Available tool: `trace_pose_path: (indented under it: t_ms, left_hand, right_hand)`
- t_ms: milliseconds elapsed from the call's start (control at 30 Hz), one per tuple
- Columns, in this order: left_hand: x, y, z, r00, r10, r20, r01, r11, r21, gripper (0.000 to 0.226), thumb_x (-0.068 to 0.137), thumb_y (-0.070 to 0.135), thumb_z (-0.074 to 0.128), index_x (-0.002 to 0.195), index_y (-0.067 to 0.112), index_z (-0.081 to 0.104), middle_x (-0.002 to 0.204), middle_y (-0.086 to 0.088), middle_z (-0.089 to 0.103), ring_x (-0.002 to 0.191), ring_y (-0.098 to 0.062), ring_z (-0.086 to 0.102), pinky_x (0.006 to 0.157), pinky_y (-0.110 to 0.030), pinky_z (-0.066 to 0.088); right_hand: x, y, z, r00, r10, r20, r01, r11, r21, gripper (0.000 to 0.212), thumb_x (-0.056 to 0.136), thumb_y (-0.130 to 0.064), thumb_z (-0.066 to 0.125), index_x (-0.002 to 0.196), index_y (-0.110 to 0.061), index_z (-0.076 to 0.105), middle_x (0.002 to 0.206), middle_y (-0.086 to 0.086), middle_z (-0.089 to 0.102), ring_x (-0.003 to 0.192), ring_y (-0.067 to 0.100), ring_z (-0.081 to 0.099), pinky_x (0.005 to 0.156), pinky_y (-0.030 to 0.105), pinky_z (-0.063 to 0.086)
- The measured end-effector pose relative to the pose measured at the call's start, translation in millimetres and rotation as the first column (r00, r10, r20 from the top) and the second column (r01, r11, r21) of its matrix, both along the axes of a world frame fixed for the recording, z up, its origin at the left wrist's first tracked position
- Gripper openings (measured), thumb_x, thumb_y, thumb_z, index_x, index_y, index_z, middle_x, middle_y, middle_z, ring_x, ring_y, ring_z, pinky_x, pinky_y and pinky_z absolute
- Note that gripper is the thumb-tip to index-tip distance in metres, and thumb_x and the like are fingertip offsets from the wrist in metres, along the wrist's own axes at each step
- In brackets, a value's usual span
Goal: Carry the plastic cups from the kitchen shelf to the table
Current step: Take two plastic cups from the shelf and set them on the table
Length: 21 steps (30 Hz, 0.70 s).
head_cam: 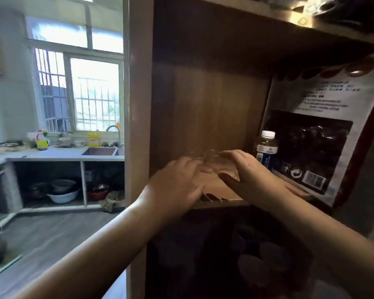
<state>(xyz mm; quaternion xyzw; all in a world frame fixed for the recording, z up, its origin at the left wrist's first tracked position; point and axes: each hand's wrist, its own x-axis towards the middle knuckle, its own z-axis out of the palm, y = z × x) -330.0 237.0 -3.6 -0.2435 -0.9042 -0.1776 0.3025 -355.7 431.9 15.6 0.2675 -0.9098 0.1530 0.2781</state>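
Clear plastic cups [214,162] stand on the wooden shelf board [222,189] inside a brown cabinet, blurred and hard to count. My left hand [177,186] reaches in from the left, its fingers curled against the left side of the cups. From the right, my right hand [244,175] wraps around one clear cup, thumb below and fingers over the rim. Both forearms stretch up from the bottom of the view.
A water bottle [266,149] with a white cap stands right of the cups, beside a large printed box [311,143]. The cabinet's side post [138,126] is at the left. Beyond it are a counter with a sink [99,151], dishes and a window.
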Motion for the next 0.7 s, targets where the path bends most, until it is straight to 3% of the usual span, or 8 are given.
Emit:
trace_pose_path:
  t_ms: [167, 400, 567, 700]
  left_hand:
    - [-30, 19, -6, 0.996, 0.091, -0.014, -0.091, 0.996, -0.009, 0.049, 0.088, 0.036, 0.050, 0.133, 0.021, 0.037, 0.135, 0.002, 0.044, 0.121, -0.014, 0.040, 0.092, -0.032, 0.043]
    - [-55, 28, -12, 0.986, 0.169, -0.005, -0.169, 0.986, -0.010, 0.048, 0.087, 0.039, 0.050, 0.132, 0.025, 0.038, 0.133, 0.005, 0.046, 0.121, -0.011, 0.039, 0.094, -0.033, 0.042]
    - [-65, 30, -13, 0.981, 0.193, 0.023, -0.192, 0.981, -0.015, 0.043, 0.087, 0.039, 0.051, 0.127, 0.026, 0.042, 0.123, 0.005, 0.051, 0.114, -0.010, 0.042, 0.085, -0.025, 0.040]
    - [-69, 32, -13, 0.983, 0.183, 0.019, -0.182, 0.983, -0.005, 0.032, 0.087, 0.036, 0.051, 0.118, 0.028, 0.047, 0.113, 0.007, 0.055, 0.103, -0.007, 0.044, 0.077, -0.023, 0.039]
  right_hand:
    - [-58, -3, -2, 0.994, 0.105, -0.042, -0.103, 0.994, 0.042, 0.049, 0.086, -0.024, 0.060, 0.131, -0.022, 0.041, 0.131, -0.002, 0.050, 0.119, 0.013, 0.045, 0.093, 0.022, 0.035]
    - [-112, -10, -9, 0.976, 0.213, -0.051, -0.211, 0.977, 0.041, 0.048, 0.085, -0.017, 0.061, 0.130, -0.018, 0.045, 0.130, 0.002, 0.053, 0.119, 0.017, 0.045, 0.092, 0.019, 0.032]
    - [-131, -12, -14, 0.966, 0.257, -0.023, -0.253, 0.961, 0.115, 0.044, 0.084, -0.020, 0.060, 0.127, -0.019, 0.049, 0.123, 0.003, 0.057, 0.113, 0.020, 0.049, 0.092, 0.033, 0.043]
    - [-139, -13, -15, 0.961, 0.274, -0.027, -0.272, 0.960, 0.069, 0.037, 0.084, -0.019, 0.058, 0.120, -0.022, 0.053, 0.115, -0.001, 0.058, 0.106, 0.016, 0.052, 0.083, 0.027, 0.043]
